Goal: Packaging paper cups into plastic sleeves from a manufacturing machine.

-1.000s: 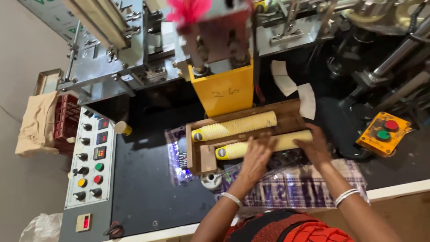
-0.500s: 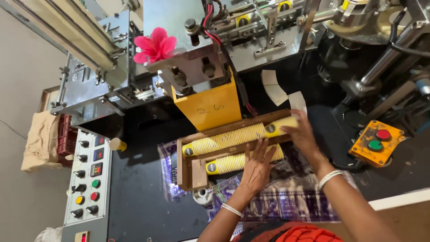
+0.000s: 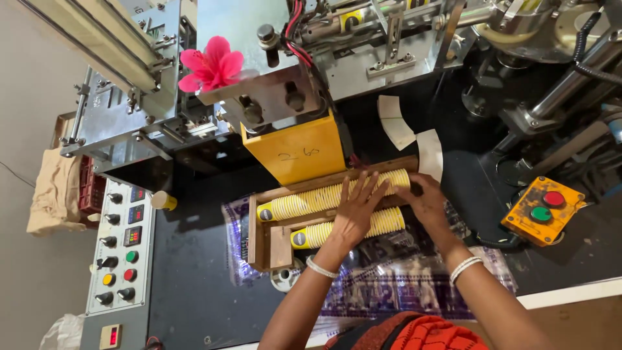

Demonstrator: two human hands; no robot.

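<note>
Two rows of nested yellow paper cups are seen lying on their sides in a wooden tray (image 3: 259,241) on the black machine bed. The upper row (image 3: 311,199) runs from the tray's left end toward the right; the lower row (image 3: 324,232) lies just beside it, nearer the person.

The left hand (image 3: 358,209) is laid flat across both rows, fingers spread wide, palm pressing on the cups; nothing is gripped. The right hand (image 3: 427,202) is set at the right end of the rows, fingers curled around the end of the upper row; how tightly it is closed cannot be told, since the fingertips are hidden.

Step in hand, as judged: the rows are being squared and steadied in the tray, one hand pressing, one capping the end.

The next move is judged to call for even pressure from both ends, so that a row is kept straight and no cup is buckled or slipped loose.

Nearby are noted: a yellow box (image 3: 295,150) just behind the tray, a pink flower (image 3: 210,65) on the machine, a button panel (image 3: 120,249) at left, and an orange switch box (image 3: 541,209) at right, well apart from the hands.
</note>
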